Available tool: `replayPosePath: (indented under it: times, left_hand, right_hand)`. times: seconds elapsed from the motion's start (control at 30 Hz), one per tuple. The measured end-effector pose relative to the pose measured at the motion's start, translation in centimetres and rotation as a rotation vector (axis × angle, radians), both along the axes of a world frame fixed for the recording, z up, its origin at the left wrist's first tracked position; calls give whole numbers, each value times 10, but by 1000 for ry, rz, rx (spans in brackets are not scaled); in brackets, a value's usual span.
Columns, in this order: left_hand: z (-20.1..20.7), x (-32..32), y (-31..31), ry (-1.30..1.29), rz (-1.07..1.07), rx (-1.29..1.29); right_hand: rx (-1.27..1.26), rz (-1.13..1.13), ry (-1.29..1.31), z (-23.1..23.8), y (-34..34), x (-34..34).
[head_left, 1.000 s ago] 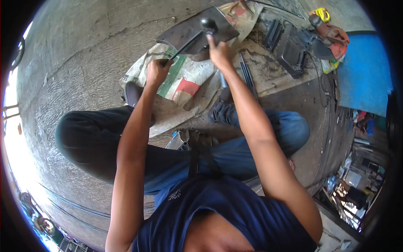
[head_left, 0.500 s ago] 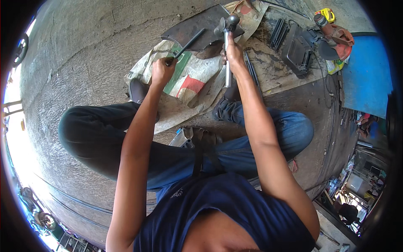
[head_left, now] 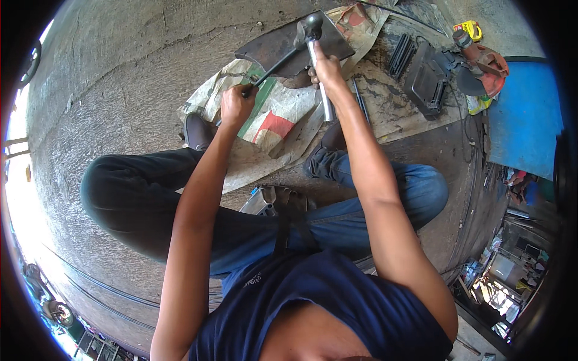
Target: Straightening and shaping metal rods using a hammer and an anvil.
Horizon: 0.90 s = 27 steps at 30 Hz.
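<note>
My left hand (head_left: 239, 104) is closed around the near end of a dark metal rod (head_left: 274, 68), which slants up and to the right. The rod's far end lies over a dark, curved metal plate (head_left: 265, 47) on the ground. In my right hand (head_left: 327, 71) is a ball-peen hammer (head_left: 320, 90), gripped high on its silver handle. Its head (head_left: 308, 29) is over the plate, just beyond the rod's far end; whether the two touch I cannot tell. Beneath the plate's near edge a brownish piece (head_left: 299, 79) partly shows.
A printed sack (head_left: 280, 108) and brown sheeting (head_left: 397, 111) cover the ground before my feet. To the right lie several dark bars (head_left: 400, 55), a metal box-like frame (head_left: 424, 81), an orange angle grinder (head_left: 490, 69) with its cord, and a blue panel (head_left: 524, 114).
The hammer has shifted left, its head now closer to the rod's far end, and its handle tilts more. The rod and my left hand have moved slightly right and nearer.
</note>
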<state>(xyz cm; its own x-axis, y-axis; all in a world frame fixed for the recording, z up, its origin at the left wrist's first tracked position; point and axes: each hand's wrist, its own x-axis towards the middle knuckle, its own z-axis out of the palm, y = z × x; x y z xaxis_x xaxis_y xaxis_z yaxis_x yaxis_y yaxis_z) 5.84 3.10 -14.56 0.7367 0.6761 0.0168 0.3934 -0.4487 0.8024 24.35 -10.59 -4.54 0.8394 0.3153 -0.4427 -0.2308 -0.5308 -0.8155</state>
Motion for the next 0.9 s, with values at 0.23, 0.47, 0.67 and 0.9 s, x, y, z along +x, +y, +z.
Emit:
replayPosePath:
  times: [0.23, 0.47, 0.67, 0.9]
  left_hand:
    - [4, -4, 0, 7, 1, 1]
    - [-2, -5, 0, -25, 17, 8]
    - [11, 1, -13, -40, -4, -18]
    - [5, 1, -7, -18, 39, 4]
  right_hand:
    - [418, 17, -404, 173, 12, 2]
    - [634, -79, -763, 197, 27, -1]
    - [-264, 17, -510, -41, -12, 7]
    - [8, -131, -64, -22, -34, 2]
